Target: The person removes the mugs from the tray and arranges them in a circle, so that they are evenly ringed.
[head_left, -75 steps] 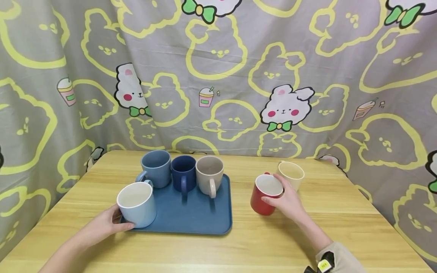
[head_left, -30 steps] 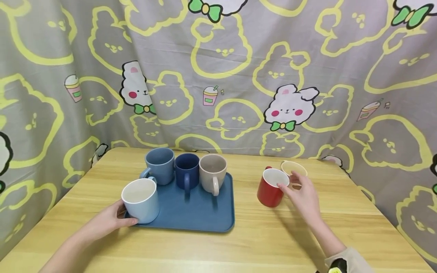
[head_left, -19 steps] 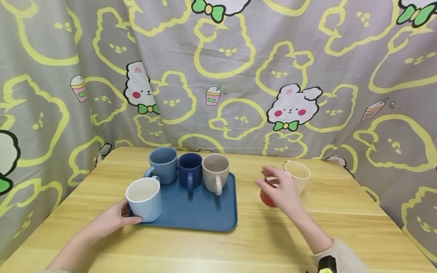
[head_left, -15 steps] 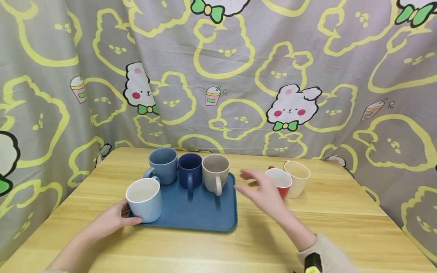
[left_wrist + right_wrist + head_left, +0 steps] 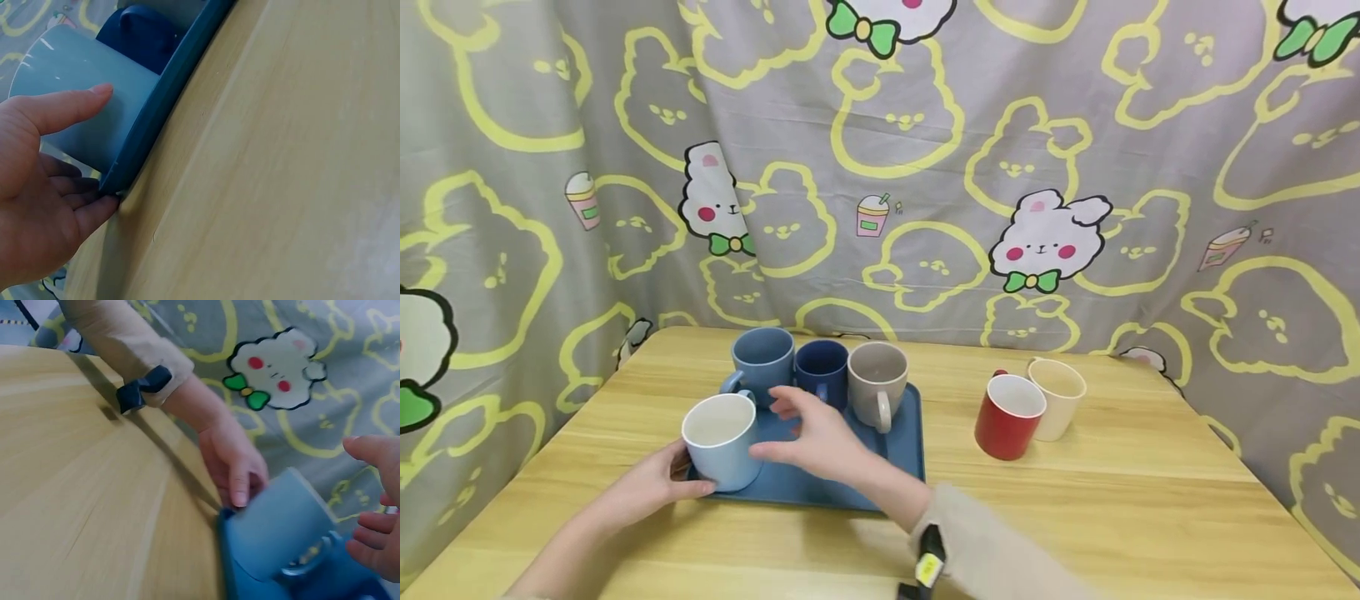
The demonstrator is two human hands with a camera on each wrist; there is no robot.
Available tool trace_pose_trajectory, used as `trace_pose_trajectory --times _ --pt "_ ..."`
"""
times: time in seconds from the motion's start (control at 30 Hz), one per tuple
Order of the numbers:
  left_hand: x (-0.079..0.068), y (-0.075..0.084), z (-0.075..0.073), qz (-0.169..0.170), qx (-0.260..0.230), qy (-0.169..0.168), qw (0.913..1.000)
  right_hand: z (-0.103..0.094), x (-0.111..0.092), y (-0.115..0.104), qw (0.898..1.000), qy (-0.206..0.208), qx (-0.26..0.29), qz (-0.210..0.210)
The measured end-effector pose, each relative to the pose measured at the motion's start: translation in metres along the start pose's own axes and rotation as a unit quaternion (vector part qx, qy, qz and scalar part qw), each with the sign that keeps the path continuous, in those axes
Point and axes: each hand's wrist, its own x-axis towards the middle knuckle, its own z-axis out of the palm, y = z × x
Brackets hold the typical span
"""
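Observation:
A light blue mug (image 5: 721,442) with a white inside stands on the near left corner of the dark blue tray (image 5: 917,454). My left hand (image 5: 658,485) holds that corner. In the left wrist view its thumb lies over the mug's side and its other fingers curl in at the tray's edge (image 5: 147,125). My right hand (image 5: 820,437) hovers over the tray, fingers parted and bent, thumb tip right at the mug's right side; nothing is in it. Along the tray's back stand a grey-blue mug (image 5: 763,358), a navy mug (image 5: 822,362) and a beige mug (image 5: 877,379).
On the wooden table (image 5: 1120,517), right of the tray, stand a red mug (image 5: 1003,425) and, just behind it, a cream mug (image 5: 1060,412). A patterned grey curtain (image 5: 910,283) hangs behind the table.
My right hand has let go of the red mug, now beside the cream one, and has swung left over the tray to the light blue mug. The left hand stays at the corner.

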Motion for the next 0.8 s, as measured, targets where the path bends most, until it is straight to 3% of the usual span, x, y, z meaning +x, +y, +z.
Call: trace_pose_trajectory --times 0.13,0.33,0.8 --pt "0.000 0.003 0.001 0.004 -0.018 -0.016 0.9997 0.035 0.019 0.003 0.997 0.044 -0.052 0.022" --pt "0.001 0.003 0.002 0.010 -0.041 -0.032 0.9986 0.071 0.030 0.008 0.988 0.123 -0.058 0.067" --pt "-0.005 -0.002 -0.001 0.005 -0.028 -0.023 0.9993 0.089 0.039 0.010 0.985 0.137 -0.062 0.083"
